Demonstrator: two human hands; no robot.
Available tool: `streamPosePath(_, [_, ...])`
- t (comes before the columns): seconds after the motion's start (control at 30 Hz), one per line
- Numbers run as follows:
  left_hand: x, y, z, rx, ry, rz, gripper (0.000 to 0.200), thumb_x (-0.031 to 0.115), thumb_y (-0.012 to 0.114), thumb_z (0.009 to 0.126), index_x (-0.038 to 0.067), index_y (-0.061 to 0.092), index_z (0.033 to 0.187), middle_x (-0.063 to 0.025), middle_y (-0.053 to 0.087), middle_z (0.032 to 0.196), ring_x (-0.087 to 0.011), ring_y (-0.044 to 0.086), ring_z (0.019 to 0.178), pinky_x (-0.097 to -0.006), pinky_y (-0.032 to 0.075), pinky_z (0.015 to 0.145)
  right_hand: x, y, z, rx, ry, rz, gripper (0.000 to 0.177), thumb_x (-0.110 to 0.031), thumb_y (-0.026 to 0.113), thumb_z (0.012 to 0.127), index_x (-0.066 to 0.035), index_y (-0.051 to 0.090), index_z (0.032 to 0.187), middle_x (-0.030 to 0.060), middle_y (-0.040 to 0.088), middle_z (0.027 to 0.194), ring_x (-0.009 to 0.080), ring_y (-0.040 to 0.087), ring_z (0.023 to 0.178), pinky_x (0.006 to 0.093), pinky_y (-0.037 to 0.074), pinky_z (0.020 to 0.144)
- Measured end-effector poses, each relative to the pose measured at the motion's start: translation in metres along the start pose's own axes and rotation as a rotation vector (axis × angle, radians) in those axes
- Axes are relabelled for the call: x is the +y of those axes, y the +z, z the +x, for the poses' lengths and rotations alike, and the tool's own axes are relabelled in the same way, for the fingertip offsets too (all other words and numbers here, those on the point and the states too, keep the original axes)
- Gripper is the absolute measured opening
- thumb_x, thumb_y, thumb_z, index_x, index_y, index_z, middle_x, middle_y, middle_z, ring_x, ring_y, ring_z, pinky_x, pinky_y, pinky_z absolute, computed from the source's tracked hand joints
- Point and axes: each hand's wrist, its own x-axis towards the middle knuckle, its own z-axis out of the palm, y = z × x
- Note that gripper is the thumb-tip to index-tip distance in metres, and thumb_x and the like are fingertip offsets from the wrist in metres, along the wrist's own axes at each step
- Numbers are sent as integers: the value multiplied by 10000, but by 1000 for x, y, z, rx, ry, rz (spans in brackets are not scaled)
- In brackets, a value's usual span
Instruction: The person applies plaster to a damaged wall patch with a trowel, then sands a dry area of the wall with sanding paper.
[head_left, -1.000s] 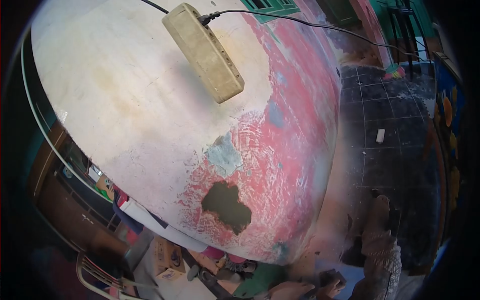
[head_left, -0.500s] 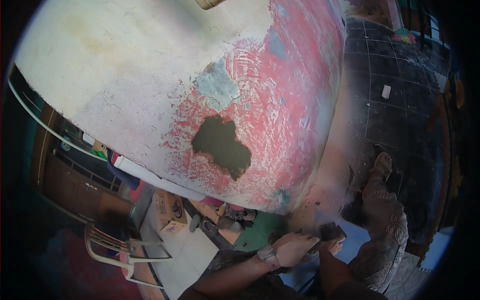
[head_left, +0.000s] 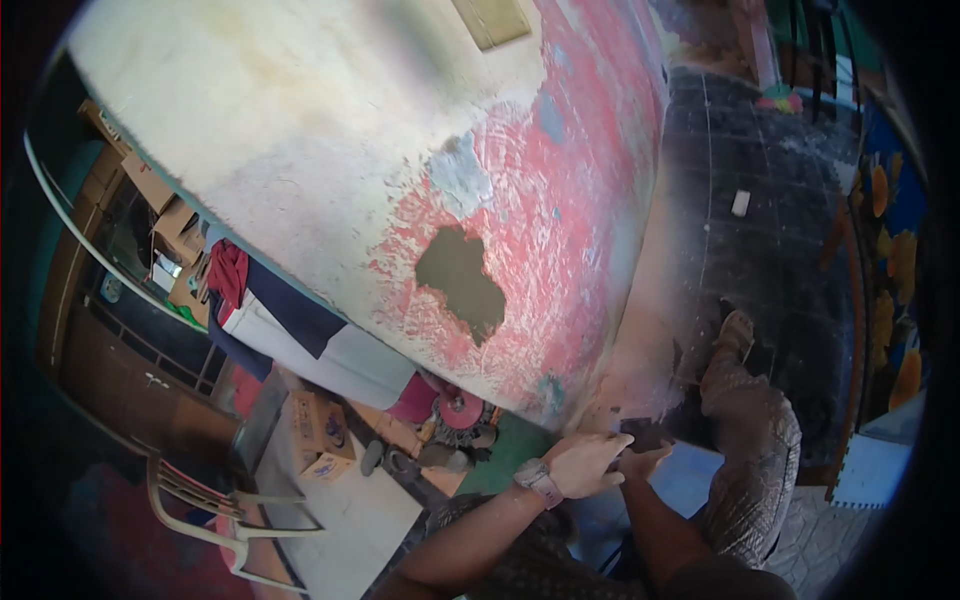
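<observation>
My left hand (head_left: 588, 466), with a watch (head_left: 541, 484) on its wrist, is at the lower centre, its fingers closed and pointing toward my right hand; what they hold is hidden. My right hand (head_left: 645, 462) grips a dark flat piece (head_left: 648, 435) that sticks up above its fingers. The two hands are close together below the bottom corner of a wall (head_left: 575, 250). Pink and white worn paint covers this wall, with a dark grey-green patch (head_left: 462, 283) and a pale grey patch (head_left: 460, 177) on it.
A plastic chair (head_left: 235, 530), a cardboard box (head_left: 320, 435) and footwear (head_left: 400, 465) are at the lower left. Cloths (head_left: 290, 305) hang beyond the wall edge. A small pale block (head_left: 741, 203) lies on the dark tiled floor (head_left: 690, 180) at right.
The view has shifted, bringing more of the hanging cloths and boxes in at left. My hands have come closer together, and my left fingers are now near the dark piece.
</observation>
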Motion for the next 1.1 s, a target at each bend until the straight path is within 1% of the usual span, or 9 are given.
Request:
streamPosePath(0.1, [-18, 16, 0, 179, 110, 1, 675, 396, 675, 981, 24, 478, 1509, -251, 647, 1348, -428, 646, 1209, -487, 531, 1006, -28, 25, 6, 34, -108, 80, 866, 19, 819, 701, -58, 314, 1400, 230, 519, 1308, 383, 596, 1190, 490, 488, 1073])
streamPosePath(0.17, [-25, 6, 9, 200, 124, 61, 694, 439, 646, 1004, 46, 461, 1545, -260, 637, 1381, -430, 630, 1254, -480, 519, 1037, -45, 44, 22, -87, -142, 540, 914, 10, 847, 709, -84, 282, 1421, 203, 502, 1331, 328, 592, 1179, 459, 509, 1075])
streamPosePath(0.33, [5, -29, -17, 266, 121, -38, 696, 478, 636, 1009, 38, 489, 1529, -254, 655, 1362, -407, 632, 1270, -468, 501, 1070, -123, 9, 16, -281, 134, 617, 932, 29, 802, 800, -140, 197, 1488, 199, 431, 1374, 299, 599, 1125, 425, 569, 878])
streamPosePath(0.57, [35, -78, -52, 648, 100, -276, 580, 330, 751, 971, 12, 592, 1428, -194, 722, 1220, -300, 713, 1104, -395, 547, 965, -197, -50, 15, -233, 138, 560, 938, 123, 755, 768, -112, 223, 1504, 201, 475, 1322, 292, 602, 1083, 411, 556, 866])
streamPosePath(0.73, [58, -50, -151, 963, -188, -403, 475, 206, 831, 910, 7, 678, 1313, -107, 712, 830, -232, 689, 752, -339, 551, 747, -348, -113, 3, -410, 53, 739, 922, 134, 754, 777, -102, 229, 1497, 193, 491, 1313, 288, 613, 1087, 418, 562, 869])
streamPosePath(0.87, [54, 18, -214, 1210, -506, -277, 505, 137, 842, 857, -4, 688, 1317, -85, 651, 754, -214, 641, 690, -353, 535, 706, -379, -133, 41, -548, -90, 726, 890, 150, 744, 793, -117, 241, 1477, 184, 501, 1293, 273, 629, 1049, 420, 583, 798])
streamPosePath(0.93, [95, 24, -233, 1157, -631, -444, 433, 273, 719, 975, 52, 675, 1345, -202, 715, 1099, -340, 673, 906, -426, 543, 832, -383, -133, 63, -560, -74, 713, 876, 156, 737, 800, -121, 243, 1468, 181, 504, 1284, 267, 636, 1027, 416, 588, 760])
streamPosePath(1.03, [117, 30, -227, 866, -904, -533, 544, 244, 778, 936, 51, 617, 1419, -194, 710, 1149, -345, 675, 948, -410, 545, 869, -343, -124, 76, -466, 92, 714, 877, 171, 722, 801, -125, 234, 1466, 177, 504, 1269, 263, 642, 1004, 405, 581, 719])
streamPosePath(1.1, [119, 43, -215, 945, -756, -473, 563, 257, 791, 918, 70, 622, 1421, -189, 712, 1117, -337, 676, 948, -420, 545, 871, -325, -123, 74, -501, 121, 755, 881, 165, 735, 795, -120, 239, 1465, 179, 503, 1275, 271, 641, 1003, 409, 577, 719])
